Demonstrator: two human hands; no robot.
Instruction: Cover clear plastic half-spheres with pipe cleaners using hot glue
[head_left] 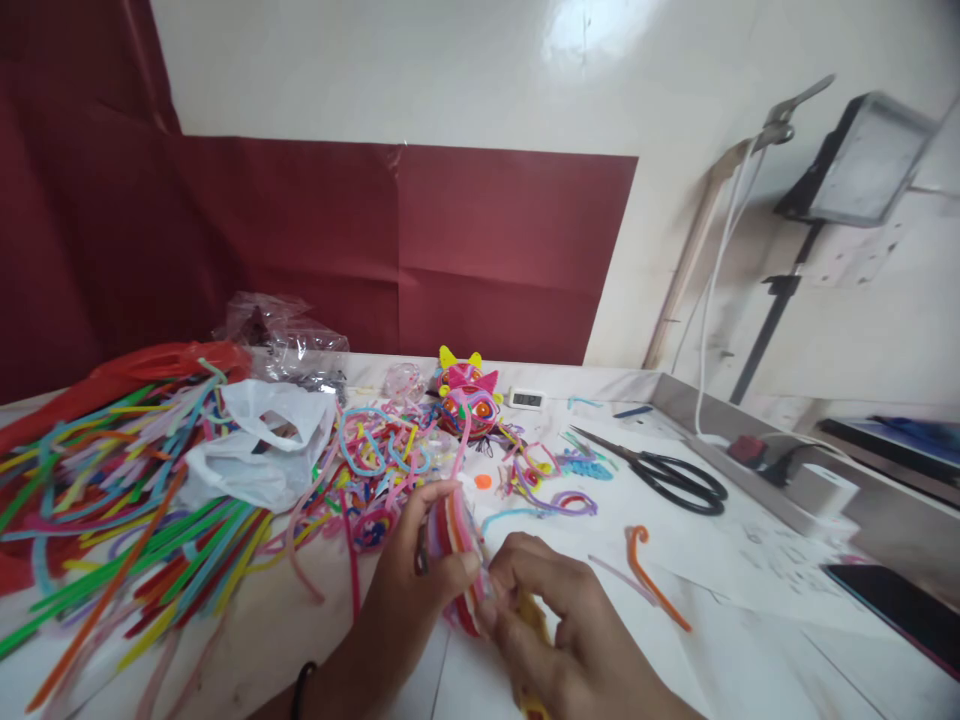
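My left hand (420, 585) is closed around a striped pipe-cleaner piece (455, 535) with pink, white, orange and red bands. A pink pipe cleaner (463, 440) sticks up from its top. My right hand (566, 630) is closed at the right edge of this piece, fingertips pressed against it. In its palm shows a yellow object (532, 615), perhaps a tool handle; its kind is mostly hidden. Behind the hands stand pipe-cleaner animal faces (469, 408) with yellow and pink ears. An orange bent pipe cleaner (652, 580) lies to the right.
Black-handled scissors (667, 480) lie right of the hands. Heaps of pipe cleaners (142, 500), a white plastic bag (259, 460) and clear bags (300, 345) fill the left. A small digital display (526, 399), a power strip (806, 510) and a phone (900, 610) are farther right.
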